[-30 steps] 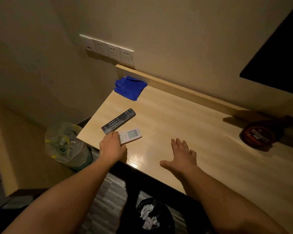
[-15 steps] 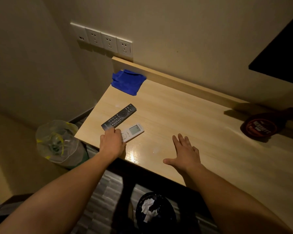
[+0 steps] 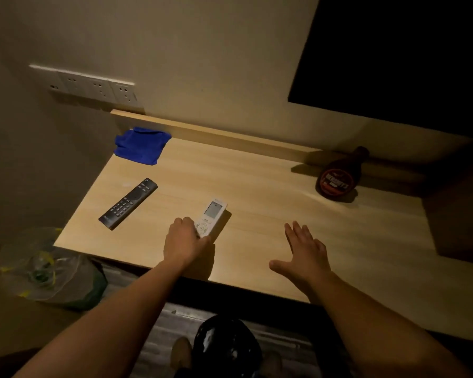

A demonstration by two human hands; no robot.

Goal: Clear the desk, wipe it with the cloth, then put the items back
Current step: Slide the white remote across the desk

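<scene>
Your left hand covers the near end of the white remote, fingers curled around it, so its lower buttons are hidden from you; whether it is lifted off the desk you cannot tell; your right hand hovers flat and spread over the wood at lower centre, holding nothing. The room is dim, and the dark panel at upper right shows no detail; the bin at the bottom edge is mostly shadow. The brown bottle at right reads HERSHEY'S on its label; the smaller print is unreadable. The black remote lies diagonally at centre left, its button markings too small to read. The blue cloth sits crumpled in the desk's far left corner, against the back ledge, below the wall sockets.
</scene>
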